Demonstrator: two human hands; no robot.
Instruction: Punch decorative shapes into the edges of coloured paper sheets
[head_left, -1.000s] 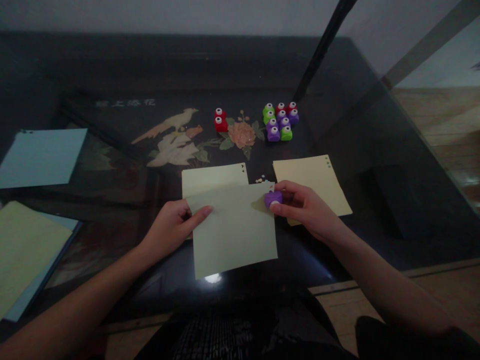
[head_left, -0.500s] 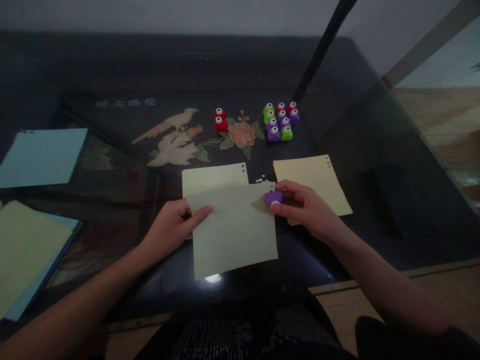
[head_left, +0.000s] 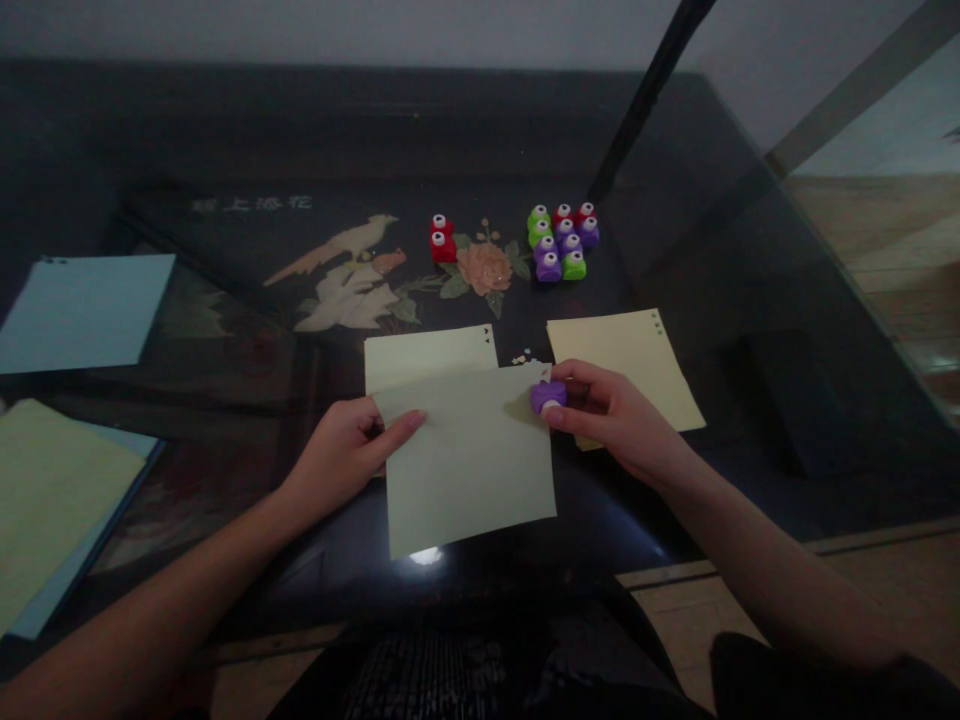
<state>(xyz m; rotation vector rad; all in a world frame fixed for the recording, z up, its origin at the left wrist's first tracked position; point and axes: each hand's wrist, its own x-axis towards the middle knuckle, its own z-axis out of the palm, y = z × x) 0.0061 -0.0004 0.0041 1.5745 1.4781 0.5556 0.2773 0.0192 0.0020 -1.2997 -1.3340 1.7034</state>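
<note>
My left hand (head_left: 356,445) pinches the left edge of a pale sheet of paper (head_left: 472,460), thumb on top and fingers underneath. At the sheet's upper right edge, my right hand (head_left: 611,410) grips a purple craft punch (head_left: 548,397) with a white button, thumb against the button. The punch sits over the paper's edge, and a small cut-out shows near the corner just above it. Behind the held sheet lies another pale sheet (head_left: 431,355) with small holes in its corner. Partly behind my right hand is a yellowish paper stack (head_left: 619,350), also punched at its corner.
Several green, red and purple punches (head_left: 562,243) stand in a cluster at the back, with two red punches (head_left: 442,240) left of them. Tiny paper bits (head_left: 523,358) lie between the sheets. Blue paper (head_left: 90,310) and a yellow-green sheet (head_left: 60,500) lie at left. A dark pole (head_left: 645,100) rises behind.
</note>
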